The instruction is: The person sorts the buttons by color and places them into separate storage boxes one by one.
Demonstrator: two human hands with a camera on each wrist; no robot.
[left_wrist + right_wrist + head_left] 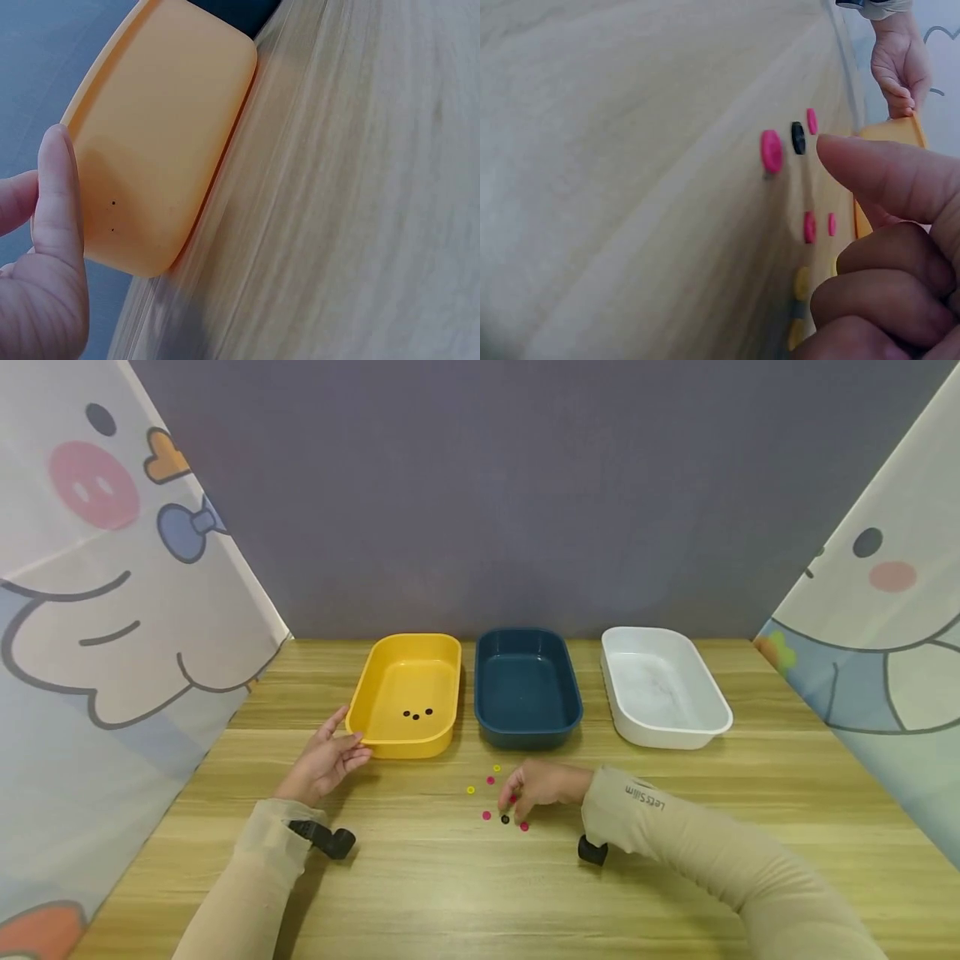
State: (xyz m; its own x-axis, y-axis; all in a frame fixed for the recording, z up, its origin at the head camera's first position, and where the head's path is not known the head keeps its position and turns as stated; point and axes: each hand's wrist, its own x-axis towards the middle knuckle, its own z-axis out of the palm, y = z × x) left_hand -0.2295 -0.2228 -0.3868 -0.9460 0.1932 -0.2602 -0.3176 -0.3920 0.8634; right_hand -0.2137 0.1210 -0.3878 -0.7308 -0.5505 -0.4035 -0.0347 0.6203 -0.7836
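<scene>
My left hand (324, 764) holds the near left corner of a yellow tray (405, 748), with one finger upright against its wall in the left wrist view. Inside that tray lie several black buttons (416, 717). Over the small buttons on the table, my right hand (538, 785) reaches down with thumb and forefinger apart. A black button (505, 819) lies right at its fingertips; the right wrist view shows the thumb (877, 169) close by and the other fingers curled. Around it are several pink buttons (487, 816) and two yellow buttons (471, 790).
A dark blue tray (528, 739) stands right of the yellow one, and a white tray (667, 737) farther right. Behind them rises a grey wall (480, 502). Printed cartoon cloths (135, 610) flank the wooden table (435, 893).
</scene>
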